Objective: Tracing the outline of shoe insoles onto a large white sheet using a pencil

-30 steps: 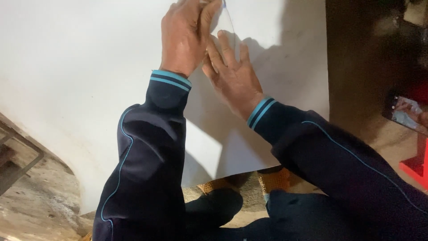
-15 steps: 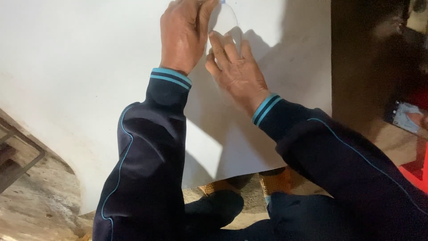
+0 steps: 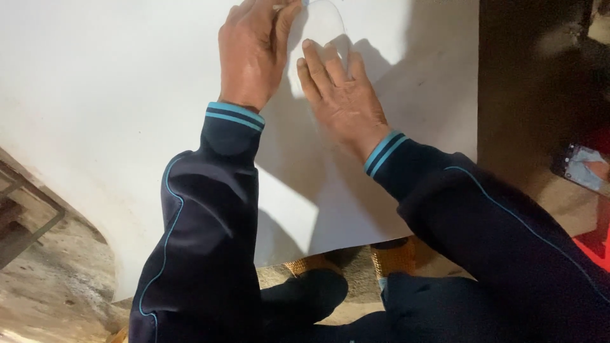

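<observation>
- A phone screen (image 3: 586, 166) is at the right edge, on the dark floor: a small lit rectangle, pale blue with some pink.

Bright light washes the white sheet (image 3: 127, 95), hands cast soft shadows rightward, while the right edge lies dim.

A large plain white sheet (image 3: 127, 127) with a few tiny dark specks, and a thin pale curved line drawn near its top edge. Both sleeves (image 3: 203, 241) are dark navy with thin turquoise piping and turquoise-striped cuffs (image 3: 234, 115). Below the sheet's bottom edge, golden-orange sandals (image 3: 394, 257) on a grey-beige floor (image 3: 57, 298). A red object (image 3: 594, 244) at right.
</observation>
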